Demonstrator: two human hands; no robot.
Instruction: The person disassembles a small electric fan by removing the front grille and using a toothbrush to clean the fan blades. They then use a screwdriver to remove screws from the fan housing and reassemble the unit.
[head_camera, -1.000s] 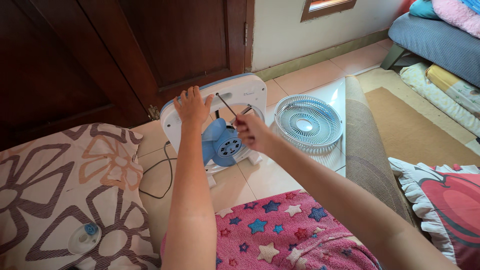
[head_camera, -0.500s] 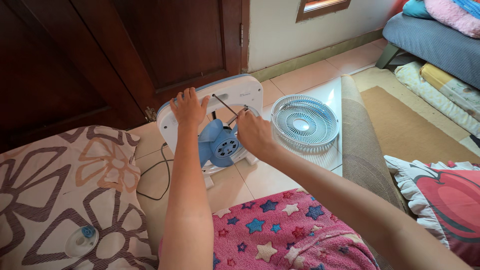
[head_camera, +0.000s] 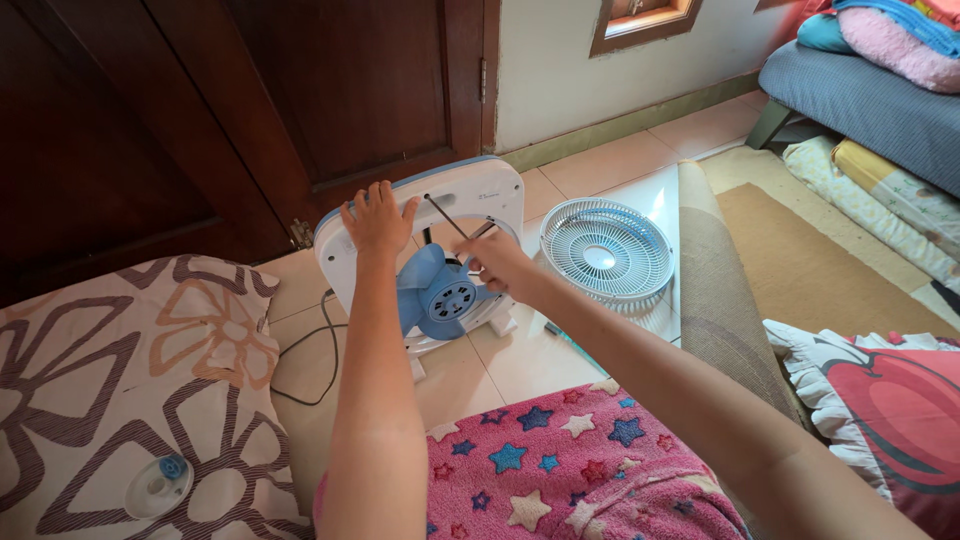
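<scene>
At the near left, a small round white cap with a blue centre (head_camera: 158, 485) is seen lying on a patterned cushion (head_camera: 110, 370), well apart from the work. Further right, the white box fan housing (head_camera: 480, 192) is steadied by the left hand (head_camera: 377, 217), laid flat with fingers spread on its upper left edge, gripping nothing. Below that hand, the blue fan blade (head_camera: 437, 293) sits in the housing's opening. Compared with a second ago, the right hand (head_camera: 497, 262) has been brought lower and closer to the housing, so the screwdriver (head_camera: 458, 223) clamped in its closed fingers now lies across the upper frame, its thin shaft slanting up and left toward the left hand; the work at the frame is judged to be under way. Whether the tip is seated cannot be told. To the right, the detached white front grille (head_camera: 606, 250) rests on the floor just beside the housing, against a rolled rug (head_camera: 715, 300).
</scene>
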